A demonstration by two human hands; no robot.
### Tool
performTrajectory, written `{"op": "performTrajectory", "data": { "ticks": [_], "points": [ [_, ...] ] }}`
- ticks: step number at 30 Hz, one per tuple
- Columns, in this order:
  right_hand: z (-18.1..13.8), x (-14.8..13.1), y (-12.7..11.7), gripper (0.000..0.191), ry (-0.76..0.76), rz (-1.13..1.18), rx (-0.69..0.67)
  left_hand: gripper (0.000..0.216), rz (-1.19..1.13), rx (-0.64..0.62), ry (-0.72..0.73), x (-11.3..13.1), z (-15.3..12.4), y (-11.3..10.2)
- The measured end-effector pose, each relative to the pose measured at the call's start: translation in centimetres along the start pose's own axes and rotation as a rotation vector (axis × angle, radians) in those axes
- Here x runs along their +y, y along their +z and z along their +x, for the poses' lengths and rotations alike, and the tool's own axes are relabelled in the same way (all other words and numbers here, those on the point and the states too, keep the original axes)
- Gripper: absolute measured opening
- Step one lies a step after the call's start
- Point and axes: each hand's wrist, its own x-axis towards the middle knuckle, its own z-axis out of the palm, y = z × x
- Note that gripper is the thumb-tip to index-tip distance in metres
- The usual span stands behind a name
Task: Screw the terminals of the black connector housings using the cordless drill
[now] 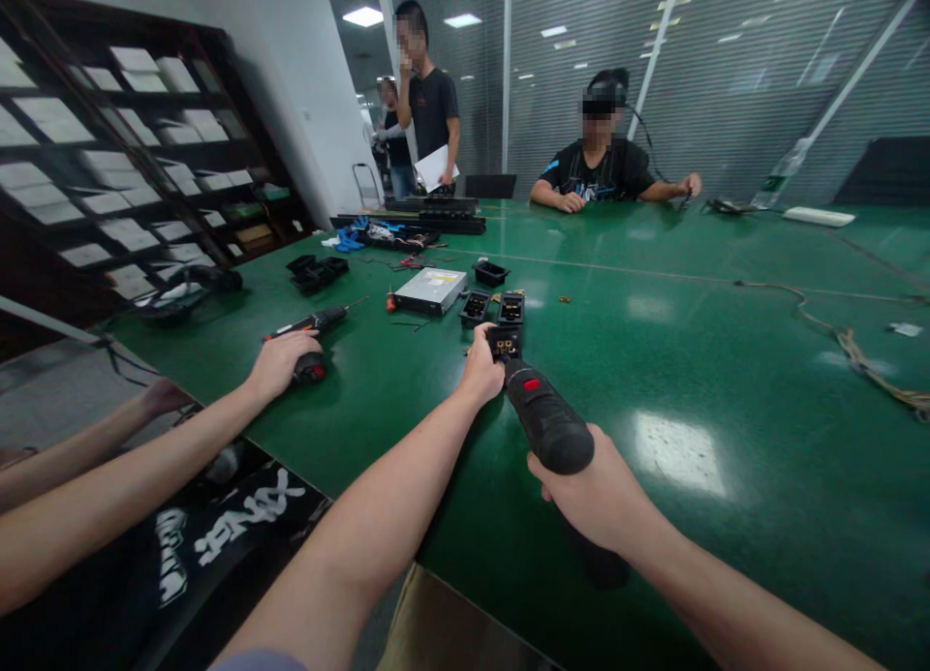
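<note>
My right hand (592,492) is wrapped round the grip of a black cordless drill (548,414) with a red button on its top. The drill's front end meets a small black socket box (506,342) with brass contacts inside. My left hand (482,369) grips that box from its left side and steadies it on the green table. The drill's tip is hidden behind its own body. Two similar black boxes, one on the left (476,308) and one on the right (511,308), sit just beyond, with another black box (490,272) farther back.
A co-worker's hand (285,361) rests on another drill (312,324) to my left. A silver disc drive (431,291), black frames (317,272) and blue gloves (353,235) lie farther back. A bundled cord (853,347) lies on the right. Another person (603,167) sits across the table.
</note>
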Motion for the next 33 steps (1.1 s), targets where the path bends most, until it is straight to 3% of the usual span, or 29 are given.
{"op": "performTrajectory", "data": {
  "ticks": [33],
  "points": [
    [-0.17, -0.14, 0.52, 0.014, -0.002, 0.03, 0.003, 0.072, -0.023, 0.021, 0.003, -0.5, 0.16, -0.04]
  ]
}}
